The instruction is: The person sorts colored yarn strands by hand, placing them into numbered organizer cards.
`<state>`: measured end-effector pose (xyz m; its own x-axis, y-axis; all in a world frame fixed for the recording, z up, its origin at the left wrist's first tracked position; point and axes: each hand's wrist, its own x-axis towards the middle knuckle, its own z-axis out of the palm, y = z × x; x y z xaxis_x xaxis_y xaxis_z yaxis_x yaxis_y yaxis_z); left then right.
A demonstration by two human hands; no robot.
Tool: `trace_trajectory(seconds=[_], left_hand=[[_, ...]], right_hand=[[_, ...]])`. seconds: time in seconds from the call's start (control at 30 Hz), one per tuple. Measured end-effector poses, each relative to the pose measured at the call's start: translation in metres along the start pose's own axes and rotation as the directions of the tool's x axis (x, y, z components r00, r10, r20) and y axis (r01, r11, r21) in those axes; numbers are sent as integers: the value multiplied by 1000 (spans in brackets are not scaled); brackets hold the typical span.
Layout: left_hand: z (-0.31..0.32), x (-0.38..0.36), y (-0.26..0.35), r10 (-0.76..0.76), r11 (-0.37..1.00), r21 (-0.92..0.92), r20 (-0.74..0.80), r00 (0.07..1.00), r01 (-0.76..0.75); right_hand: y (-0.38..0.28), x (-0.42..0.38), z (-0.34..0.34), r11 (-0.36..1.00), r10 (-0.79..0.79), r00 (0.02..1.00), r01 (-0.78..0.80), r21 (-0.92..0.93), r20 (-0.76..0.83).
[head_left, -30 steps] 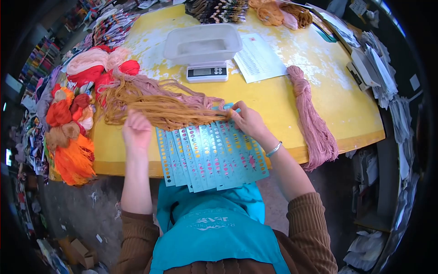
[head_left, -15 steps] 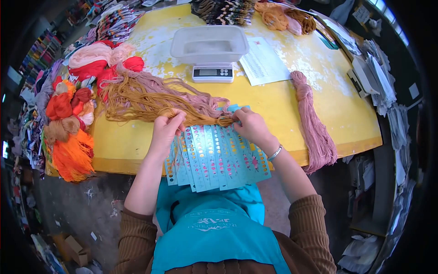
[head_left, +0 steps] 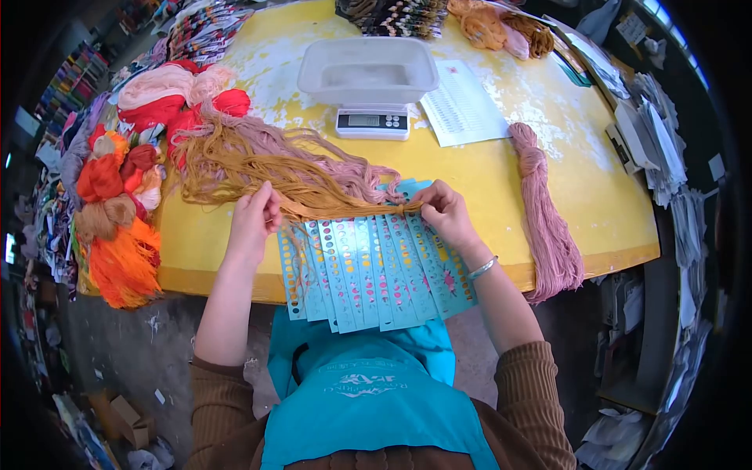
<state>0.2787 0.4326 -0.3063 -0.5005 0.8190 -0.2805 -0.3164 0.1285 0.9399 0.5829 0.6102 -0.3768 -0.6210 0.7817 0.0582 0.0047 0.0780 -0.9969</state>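
A hank of golden-brown thread (head_left: 337,208) is drawn out sideways across the upper part of several turquoise cards with punched holes (head_left: 364,274). My right hand (head_left: 446,215) pinches the thread at its gathered right end. At the other side, my left hand (head_left: 254,219) has its fingers closed on the same thread. Behind it, dusty-pink thread (head_left: 313,157) lies loose and partly under the golden-brown strands. Some thin strands hang down over the leftmost cards, which overlap like a fan at the table's front edge.
A digital scale (head_left: 373,121) carries a clear plastic tray (head_left: 368,69), beside a printed sheet (head_left: 466,102). A twisted pink hank (head_left: 540,211) lies at right. Red and orange thread bundles (head_left: 121,258) are piled at left. More hanks stand along the yellow table's (head_left: 470,168) far edge.
My left hand has slid left along the golden-brown thread, while my right hand has moved slightly right. The thread between them is now straighter and longer.
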Motion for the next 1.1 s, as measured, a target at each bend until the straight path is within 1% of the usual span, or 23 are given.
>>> trace_trajectory(seconds=[0.07,0.1,0.13,0.17,0.2,0.23,0.27,0.3,0.37,0.43,0.47,0.57,0.67,0.7,0.77,0.8,0.83,0.87,0.9,0.97,1.03,1.07,1.1], left_hand=[[1,3,4,-42,999,-3,-48,998,42],[-3,6,3,-70,996,-61,-53,996,67],[-6,10,2,-99,989,-118,-57,993,92],[-9,15,1,-120,981,-166,-135,984,97],[-22,20,-1,-139,973,-204,-130,982,111],[-33,22,3,-157,963,-241,-124,980,124],[-43,22,6,-217,943,-292,-172,961,161],[-54,20,11,-211,943,-294,-165,963,156],[-67,11,21,-220,940,-302,-174,960,161],[-89,5,28,-123,949,-313,-240,963,44],[-131,9,30,-99,937,-348,-160,982,37],[-135,-5,52,-165,934,-342,-164,973,101],[-146,21,71,-155,904,-422,-160,975,74],[-150,33,82,-141,886,-451,-44,989,106],[-147,67,104,-63,824,-561,46,997,78],[-140,80,116,18,883,-470,23,1000,-5],[-153,105,123,147,853,-518,127,981,-61],[-135,112,137,153,904,-379,-150,977,-200],[-134,114,148,186,938,-295,-15,982,-182],[-124,115,152,132,981,-117,-174,976,-154],[-125,105,134,209,978,62,-201,957,-200],[-122,99,130,238,951,248,-220,946,-182],[-123,92,125,263,894,424,-236,935,-145]], right_hand=[[-2,0,-1,997,6,999,-3,76,-42],[-1,0,0,997,8,999,-5,77,-41],[0,0,0,1000,3,998,-5,-22,-55],[2,0,0,993,-2,998,-6,-121,-68],[-2,-1,2,993,1,998,-9,-120,-68],[-9,-3,6,936,-57,994,21,-350,-92],[-13,-4,10,826,-119,988,42,-562,-101],[-13,-4,13,827,-117,988,40,-561,-101],[-13,-3,17,660,-177,984,105,-744,-18],[-18,-4,19,640,-211,977,120,-759,-23],[-22,-4,21,618,-249,968,137,-774,-28],[-30,-5,24,574,-192,981,112,-811,0],[-21,-3,23,581,-211,977,113,-806,-15],[-22,-1,23,582,-222,975,136,-802,4],[-21,-3,27,552,-194,980,66,-832,-51],[-22,-3,29,555,-194,979,62,-830,-57],[-23,-2,30,559,-195,979,61,-827,-60],[-22,-2,33,540,-245,968,94,-837,-50],[-22,-2,34,519,-292,955,121,-846,-43],[-22,-2,36,540,-303,952,133,-831,-45],[-23,-2,37,524,-298,953,119,-844,-51],[-27,-2,39,528,-315,949,152,-836,-27],[-32,-3,41,546,-281,959,120,-829,-46]])
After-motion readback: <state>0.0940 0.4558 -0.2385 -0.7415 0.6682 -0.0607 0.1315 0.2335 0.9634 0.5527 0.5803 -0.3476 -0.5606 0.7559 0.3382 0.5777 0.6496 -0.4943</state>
